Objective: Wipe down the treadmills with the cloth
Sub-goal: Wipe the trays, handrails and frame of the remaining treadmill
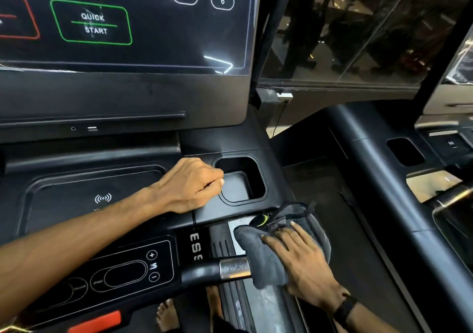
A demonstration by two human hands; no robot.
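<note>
Two treadmills (143,153) (399,153), one cloth (271,253), two hands (189,186) (304,263), one wristband (344,307)

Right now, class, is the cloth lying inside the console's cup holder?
No. The grey cloth is under the right hand on the handrail, while the cup holder sits empty beside the left hand.
</note>
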